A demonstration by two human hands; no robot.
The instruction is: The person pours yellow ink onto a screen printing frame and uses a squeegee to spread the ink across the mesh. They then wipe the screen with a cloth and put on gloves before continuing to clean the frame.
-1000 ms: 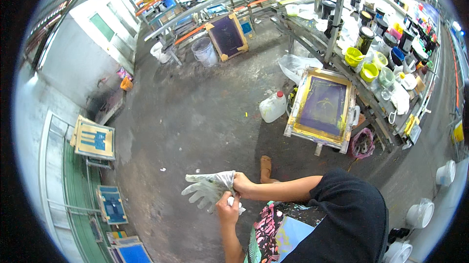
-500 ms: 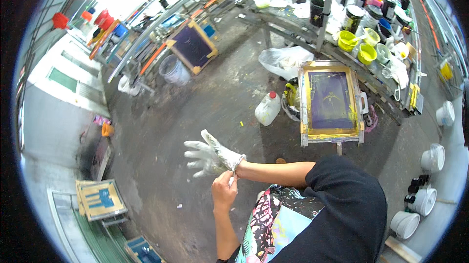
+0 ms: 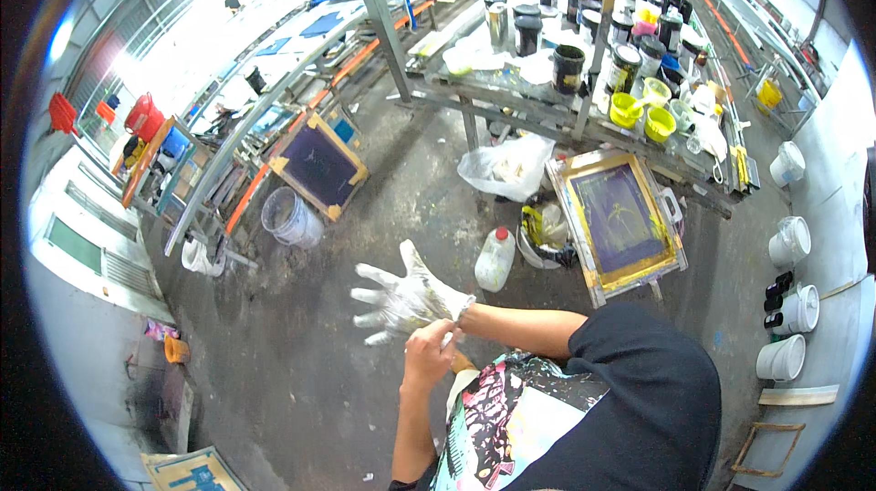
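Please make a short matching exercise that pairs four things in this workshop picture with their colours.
Things:
1. glove
2. jug cap
3. bowls
4. bucket

Colours:
A. red
B. yellow-green
C. white, stained
D. pale grey

Pairs: 1-C, 2-A, 3-B, 4-D

The glove is on the right hand; the bare left hand grips its cuff.
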